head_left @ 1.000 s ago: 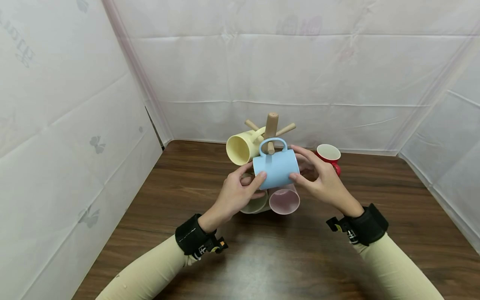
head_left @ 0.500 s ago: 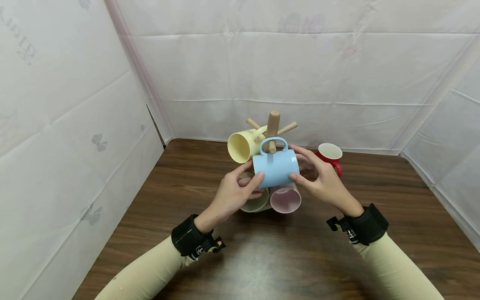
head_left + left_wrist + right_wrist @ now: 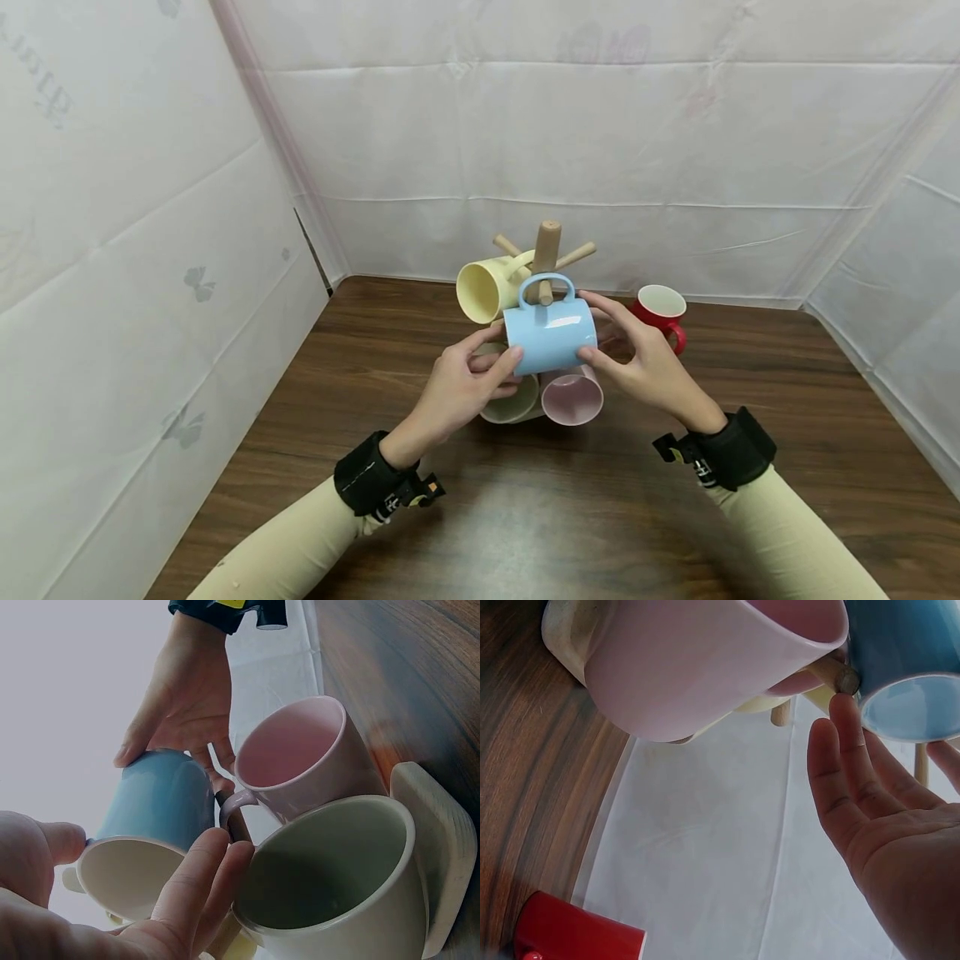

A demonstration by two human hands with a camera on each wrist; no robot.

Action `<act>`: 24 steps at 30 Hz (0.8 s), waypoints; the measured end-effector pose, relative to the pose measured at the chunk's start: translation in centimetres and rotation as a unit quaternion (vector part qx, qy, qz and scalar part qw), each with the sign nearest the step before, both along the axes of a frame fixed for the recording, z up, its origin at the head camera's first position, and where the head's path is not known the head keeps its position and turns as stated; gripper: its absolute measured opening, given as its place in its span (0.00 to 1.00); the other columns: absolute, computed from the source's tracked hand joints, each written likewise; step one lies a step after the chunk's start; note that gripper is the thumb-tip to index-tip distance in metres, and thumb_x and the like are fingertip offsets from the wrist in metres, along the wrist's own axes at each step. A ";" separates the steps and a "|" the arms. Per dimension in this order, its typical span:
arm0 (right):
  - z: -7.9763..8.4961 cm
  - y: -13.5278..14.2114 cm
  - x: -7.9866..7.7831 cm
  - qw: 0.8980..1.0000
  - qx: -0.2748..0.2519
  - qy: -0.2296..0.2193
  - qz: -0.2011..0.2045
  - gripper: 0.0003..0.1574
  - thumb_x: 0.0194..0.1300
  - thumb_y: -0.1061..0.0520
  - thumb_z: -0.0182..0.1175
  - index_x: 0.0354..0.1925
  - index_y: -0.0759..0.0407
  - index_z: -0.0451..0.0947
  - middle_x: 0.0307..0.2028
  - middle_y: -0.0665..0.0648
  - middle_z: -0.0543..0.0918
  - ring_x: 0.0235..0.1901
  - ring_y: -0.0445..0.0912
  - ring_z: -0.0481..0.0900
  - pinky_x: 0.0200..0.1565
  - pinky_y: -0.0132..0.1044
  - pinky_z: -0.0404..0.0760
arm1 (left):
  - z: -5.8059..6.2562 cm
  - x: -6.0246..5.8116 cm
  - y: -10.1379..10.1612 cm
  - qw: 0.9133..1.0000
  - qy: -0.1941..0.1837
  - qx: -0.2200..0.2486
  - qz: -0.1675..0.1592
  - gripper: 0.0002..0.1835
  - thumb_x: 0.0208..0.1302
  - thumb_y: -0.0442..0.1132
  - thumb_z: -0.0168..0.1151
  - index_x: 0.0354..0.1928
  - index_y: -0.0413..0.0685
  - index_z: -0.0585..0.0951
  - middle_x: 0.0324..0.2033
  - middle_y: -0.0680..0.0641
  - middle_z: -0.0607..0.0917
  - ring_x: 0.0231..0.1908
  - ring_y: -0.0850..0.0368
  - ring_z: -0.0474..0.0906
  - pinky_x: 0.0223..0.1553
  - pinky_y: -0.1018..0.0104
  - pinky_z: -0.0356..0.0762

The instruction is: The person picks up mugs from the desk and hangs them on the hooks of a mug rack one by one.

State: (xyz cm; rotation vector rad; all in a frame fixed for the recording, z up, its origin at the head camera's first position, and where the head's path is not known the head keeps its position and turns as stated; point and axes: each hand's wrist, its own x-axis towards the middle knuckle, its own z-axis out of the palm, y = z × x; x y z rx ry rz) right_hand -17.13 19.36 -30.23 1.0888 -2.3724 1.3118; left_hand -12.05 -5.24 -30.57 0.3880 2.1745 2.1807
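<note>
A light blue mug (image 3: 551,336) lies sideways in the air, its handle upward and overlapping the front peg of a wooden mug tree (image 3: 547,250) in the head view. My left hand (image 3: 467,379) pinches the open-rim end, thumb in front and fingers behind. At the base end, my right hand (image 3: 641,358) holds the mug between thumb and fingers. The left wrist view shows the mug's white inside (image 3: 127,877). Its round bottom (image 3: 911,707) faces my right palm in the right wrist view. Below hang a pink mug (image 3: 572,398) and a pale greenish mug (image 3: 512,402), partly behind my left fingers.
A yellow mug (image 3: 480,292) hangs on an upper left peg, and a bare peg (image 3: 576,256) points back right. Beyond my right hand a red mug (image 3: 660,308) stands upright on the wooden table (image 3: 480,517). White sheeting (image 3: 585,133) encloses the back and sides.
My left hand has drawn slightly to the left along the blue mug's rim end. The mug has shifted a touch left; my right hand keeps almost the same place.
</note>
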 end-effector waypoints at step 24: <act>-1.3 1.4 -0.8 0.998 0.020 -0.042 0.044 0.57 0.45 0.68 0.70 0.69 0.56 0.54 0.55 0.62 0.73 0.37 0.55 0.79 0.32 0.46 0.82 | -1.0 -1.7 -2.0 0.922 0.253 -0.228 0.185 0.18 0.60 0.57 0.59 0.45 0.54 0.80 0.24 0.60 0.80 0.23 0.68 0.75 0.23 0.67 0.76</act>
